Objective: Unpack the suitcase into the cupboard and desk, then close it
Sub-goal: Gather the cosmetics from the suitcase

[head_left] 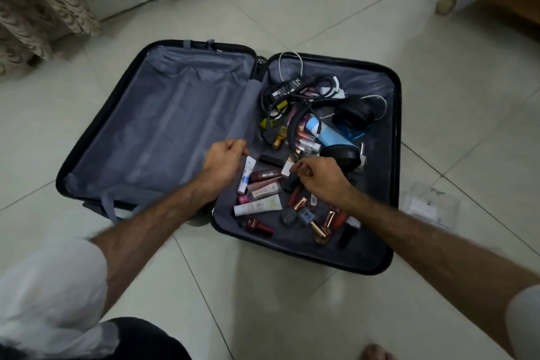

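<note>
the hard-shell suitcase [163,137] lies open mid-frame on glossy tiles, its grey lining soft and slack. the left hand [223,164] is curled at the centre divider; the right hand [320,181] pinches a small cosmetic. the tubes [257,206] look light, smooth and slippery, best pinched mid-body.

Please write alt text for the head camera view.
Two hands reach into an open suitcase on a tiled floor: the left hand curls at the divider, the right hand pinches a small item over scattered cosmetics, cables and headphones.
</note>
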